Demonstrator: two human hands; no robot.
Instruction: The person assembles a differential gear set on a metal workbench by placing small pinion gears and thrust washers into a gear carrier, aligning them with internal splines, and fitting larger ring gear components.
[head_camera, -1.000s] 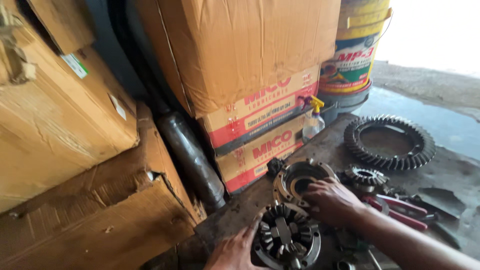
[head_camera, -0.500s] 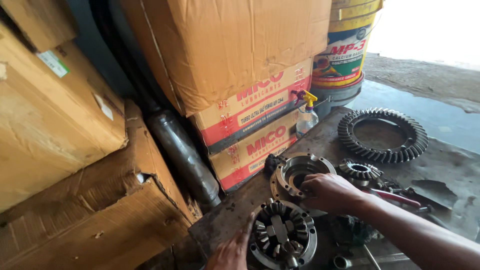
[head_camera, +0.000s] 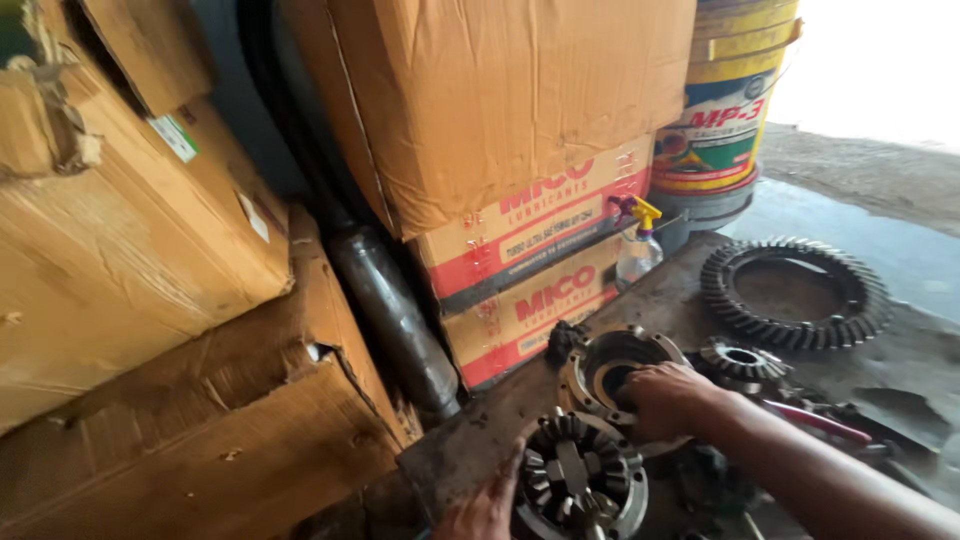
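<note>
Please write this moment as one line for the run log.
left hand: resting beside gear housing | right hand: on round case half | nearby: ring gear, spray bottle

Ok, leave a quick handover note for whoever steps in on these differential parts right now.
Left hand: flat against the side of the differential gear carrier, steadying it, not gripping.
Right hand: resting on the rim of the open case half, fingers at its bore.
Big ring gear and small bevel gear lie loose to the right on the metal work plate.
The two halves are apart, not joined.
</note>
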